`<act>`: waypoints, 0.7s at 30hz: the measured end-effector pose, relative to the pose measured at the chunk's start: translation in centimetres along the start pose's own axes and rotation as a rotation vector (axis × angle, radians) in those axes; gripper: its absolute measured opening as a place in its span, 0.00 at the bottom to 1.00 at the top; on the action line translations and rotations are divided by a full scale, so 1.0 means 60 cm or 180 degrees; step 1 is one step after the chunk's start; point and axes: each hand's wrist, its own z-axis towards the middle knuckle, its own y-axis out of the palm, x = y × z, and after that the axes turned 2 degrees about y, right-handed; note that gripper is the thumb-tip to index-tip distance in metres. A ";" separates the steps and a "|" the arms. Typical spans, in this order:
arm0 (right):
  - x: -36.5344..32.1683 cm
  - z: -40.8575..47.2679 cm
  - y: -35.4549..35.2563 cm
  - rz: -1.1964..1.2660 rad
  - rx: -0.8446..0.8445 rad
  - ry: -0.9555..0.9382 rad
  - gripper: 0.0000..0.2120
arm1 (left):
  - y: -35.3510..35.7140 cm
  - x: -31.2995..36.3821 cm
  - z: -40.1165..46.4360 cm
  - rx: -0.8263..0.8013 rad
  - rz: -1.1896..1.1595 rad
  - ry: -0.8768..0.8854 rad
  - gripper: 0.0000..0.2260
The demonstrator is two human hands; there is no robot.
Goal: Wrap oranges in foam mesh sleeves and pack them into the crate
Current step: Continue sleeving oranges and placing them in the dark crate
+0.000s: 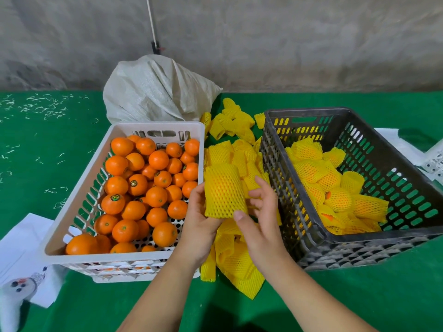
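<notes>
My left hand (200,216) grips an orange wrapped in a yellow foam mesh sleeve (224,190), held up between the two crates. My right hand (257,212) is beside it with fingers relaxed, its thumb touching the sleeve's lower edge. A white crate (79,188) on the left holds several bare oranges (155,196). A dark grey crate (374,238) on the right holds several wrapped oranges (338,198). Loose yellow sleeves (236,262) lie in a pile between the crates.
A green cloth covers the table (359,303). A grey woven sack (155,92) sits behind the white crate. White paper (21,248) lies at the left, a white item (431,159) at the far right. A concrete wall stands behind.
</notes>
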 end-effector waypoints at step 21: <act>-0.003 0.071 -0.060 0.0198 -0.0027 0.1357 0.52 | -0.003 -0.011 -0.020 -0.1589 0.1804 0.0048 0.35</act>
